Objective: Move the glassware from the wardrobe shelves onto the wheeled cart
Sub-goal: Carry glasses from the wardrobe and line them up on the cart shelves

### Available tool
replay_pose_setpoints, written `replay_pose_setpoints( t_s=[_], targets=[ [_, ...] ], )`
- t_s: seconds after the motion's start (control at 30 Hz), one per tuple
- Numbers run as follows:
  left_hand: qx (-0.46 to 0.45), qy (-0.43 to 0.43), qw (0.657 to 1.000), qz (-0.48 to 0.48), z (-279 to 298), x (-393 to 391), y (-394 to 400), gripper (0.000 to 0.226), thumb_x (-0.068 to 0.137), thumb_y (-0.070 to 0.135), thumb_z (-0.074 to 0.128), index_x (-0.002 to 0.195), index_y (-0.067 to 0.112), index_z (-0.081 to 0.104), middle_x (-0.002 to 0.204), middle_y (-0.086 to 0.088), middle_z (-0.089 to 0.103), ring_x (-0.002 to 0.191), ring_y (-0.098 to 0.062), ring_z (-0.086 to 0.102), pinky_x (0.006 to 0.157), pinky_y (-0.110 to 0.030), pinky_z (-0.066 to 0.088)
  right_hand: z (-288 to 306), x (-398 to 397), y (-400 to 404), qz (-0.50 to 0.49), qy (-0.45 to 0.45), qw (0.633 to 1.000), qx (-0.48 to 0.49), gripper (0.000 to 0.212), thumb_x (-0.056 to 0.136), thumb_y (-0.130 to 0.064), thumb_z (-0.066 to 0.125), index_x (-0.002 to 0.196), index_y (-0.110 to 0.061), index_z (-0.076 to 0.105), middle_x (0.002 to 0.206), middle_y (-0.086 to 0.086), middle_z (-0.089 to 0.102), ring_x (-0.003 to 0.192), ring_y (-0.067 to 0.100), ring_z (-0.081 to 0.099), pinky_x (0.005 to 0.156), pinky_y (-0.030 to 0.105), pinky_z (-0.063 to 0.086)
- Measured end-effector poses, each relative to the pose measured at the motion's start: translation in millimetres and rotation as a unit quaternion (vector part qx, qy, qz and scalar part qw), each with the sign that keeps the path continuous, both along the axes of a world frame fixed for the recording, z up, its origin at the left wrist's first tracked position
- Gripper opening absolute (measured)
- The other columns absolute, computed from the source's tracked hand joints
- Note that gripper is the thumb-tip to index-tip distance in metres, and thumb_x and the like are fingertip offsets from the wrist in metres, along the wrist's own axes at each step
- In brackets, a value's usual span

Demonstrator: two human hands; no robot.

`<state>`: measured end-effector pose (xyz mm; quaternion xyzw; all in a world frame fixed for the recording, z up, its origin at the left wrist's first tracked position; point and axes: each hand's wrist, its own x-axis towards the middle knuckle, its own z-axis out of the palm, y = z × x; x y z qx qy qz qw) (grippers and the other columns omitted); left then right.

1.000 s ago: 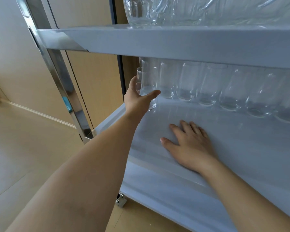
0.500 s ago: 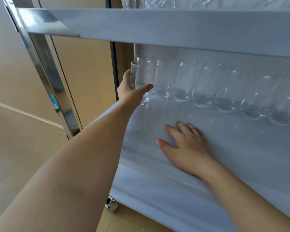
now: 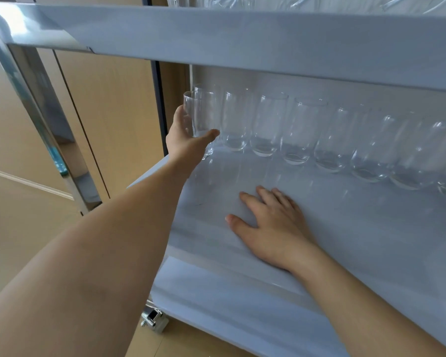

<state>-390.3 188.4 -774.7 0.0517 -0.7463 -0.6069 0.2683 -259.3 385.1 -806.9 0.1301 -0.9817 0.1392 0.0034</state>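
Observation:
My left hand (image 3: pixel 187 143) grips a clear drinking glass (image 3: pixel 201 113) at the far left end of the cart's middle shelf (image 3: pixel 358 228), thumb in front and fingers behind it. The glass stands upright beside a row of several matching glasses (image 3: pixel 299 130) lined along the back of that shelf. My right hand (image 3: pixel 271 228) lies flat, palm down, on the bare grey shelf surface in front of the row, holding nothing.
The top shelf (image 3: pixel 242 39) overhangs close above the glass rims and carries more glassware (image 3: pixel 216 1). A chrome post (image 3: pixel 36 112) frames the cart's left side. A lower shelf (image 3: pixel 229 300) and a caster (image 3: pixel 153 319) show below. Wooden panels (image 3: pixel 113 112) stand behind on the left.
The view has dropped and shifted; my left hand keeps its grip on the end glass at the row's left end. My right hand stays flat on the shelf.

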Motion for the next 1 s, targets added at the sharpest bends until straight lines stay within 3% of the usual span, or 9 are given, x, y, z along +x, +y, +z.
replay_pose_setpoints(
  t_s=[0.2,0.3,0.43,0.6,0.7,0.8,0.9,1.0],
  targets=[
    [-0.054,-0.038,0.998,-0.010,7.6,4.9,-8.1,0.104,0.067,0.035,0.092,0.152,0.037,0.032,0.144,0.011,0.053,0.131,-0.014,0.052,0.110,-0.040,0.046,-0.3,0.0,1.3,-0.004,0.006,1.000,0.000,0.071,0.091,-0.076,0.030,0.152,-0.040,0.031,0.168,-0.001,0.015,0.155,0.024,0.008,0.124,0.041,0.003],
    [-0.056,-0.078,0.995,-0.005,8.1,12.4,-13.2,0.118,0.065,0.040,0.093,0.157,0.024,0.021,0.152,0.003,0.046,0.138,-0.021,0.047,0.114,-0.044,0.042,0.2,0.6,1.2,-0.003,0.005,1.000,-0.001,0.071,0.091,-0.076,0.031,0.152,-0.040,0.032,0.168,-0.001,0.015,0.154,0.024,0.008,0.124,0.040,0.004],
    [-0.102,-0.105,0.989,0.018,3.0,34.7,-8.2,0.110,0.065,0.043,0.091,0.150,0.012,0.029,0.150,-0.006,0.044,0.138,-0.027,0.043,0.112,-0.049,0.041,3.3,2.3,0.8,-0.006,0.001,1.000,-0.005,0.069,0.091,-0.076,0.031,0.151,-0.041,0.033,0.168,-0.002,0.017,0.154,0.024,0.009,0.123,0.040,0.004],
    [-0.193,-0.109,0.975,0.008,-9.2,71.0,2.5,0.119,0.070,0.047,0.087,0.161,0.020,0.015,0.162,-0.001,0.027,0.150,-0.022,0.019,0.121,-0.041,0.024,4.4,3.0,-0.4,-0.006,-0.001,1.000,0.008,0.067,0.092,-0.073,0.031,0.151,-0.040,0.033,0.167,0.001,0.019,0.154,0.026,0.010,0.122,0.040,0.005],
    [-0.240,-0.110,0.964,-0.014,-12.8,89.9,2.4,0.111,0.072,0.044,0.086,0.159,0.023,0.021,0.161,0.001,0.029,0.149,-0.021,0.019,0.119,-0.036,0.024,5.1,4.1,-0.7,-0.014,-0.001,1.000,0.012,0.070,0.092,-0.075,0.031,0.152,-0.039,0.034,0.168,0.003,0.018,0.154,0.027,0.012,0.123,0.041,0.006],
    [-0.295,-0.120,0.947,-0.031,-10.5,103.7,-1.5,0.100,0.073,0.042,0.086,0.155,0.026,0.031,0.159,0.000,0.034,0.148,-0.021,0.023,0.116,-0.036,0.027,7.3,5.9,-3.1,-0.022,0.018,1.000,0.007,0.072,0.090,-0.073,0.037,0.149,-0.031,0.042,0.162,0.006,0.031,0.151,0.029,0.023,0.123,0.043,0.015],
    [-0.313,-0.146,0.937,-0.048,-5.5,116.7,-1.4,0.095,0.074,0.043,0.085,0.153,0.030,0.034,0.156,0.000,0.038,0.147,-0.021,0.026,0.114,-0.037,0.030,11.7,11.0,-4.5,-0.033,0.046,0.998,0.007,0.073,0.090,-0.070,0.044,0.147,-0.023,0.047,0.153,0.008,0.045,0.143,0.030,0.036,0.119,0.043,0.025],
    [-0.318,-0.168,0.932,-0.053,2.6,132.3,3.8,0.093,0.075,0.044,0.083,0.153,0.033,0.035,0.156,0.002,0.038,0.147,-0.019,0.026,0.112,-0.038,0.032,16.7,18.9,-5.0,-0.041,0.040,0.998,0.029,0.073,0.093,-0.070,0.040,0.150,-0.023,0.043,0.152,0.008,0.045,0.141,0.029,0.036,0.117,0.043,0.026]
  ],
)
